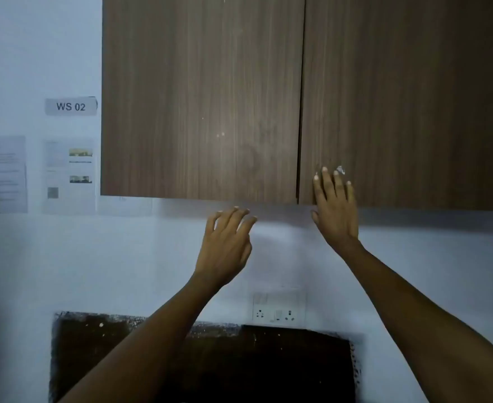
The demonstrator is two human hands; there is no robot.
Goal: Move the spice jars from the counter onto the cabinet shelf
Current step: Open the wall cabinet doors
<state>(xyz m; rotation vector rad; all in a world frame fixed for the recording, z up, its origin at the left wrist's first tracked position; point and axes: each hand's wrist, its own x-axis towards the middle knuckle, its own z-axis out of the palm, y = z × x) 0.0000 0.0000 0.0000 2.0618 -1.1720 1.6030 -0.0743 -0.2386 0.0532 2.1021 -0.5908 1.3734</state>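
Head view: right hand (335, 209) is lying flat and open at centre right of the frame, fingers (324, 181) spread on the lower left corner of the right cabinet door (408, 97), gripping nothing. Left hand (225, 245) is hanging just below the left cabinet door (201, 94), fingers loosely curled, empty, not touching the door edge as far as visible. Both doors are sitting closed, so the shelf is hidden. Spice jars and counter are not showing in frame. Wall socket (278, 312) is sitting lower centre; "WS 02" label (71, 106) and printed sheets (2, 174) are hanging at left.
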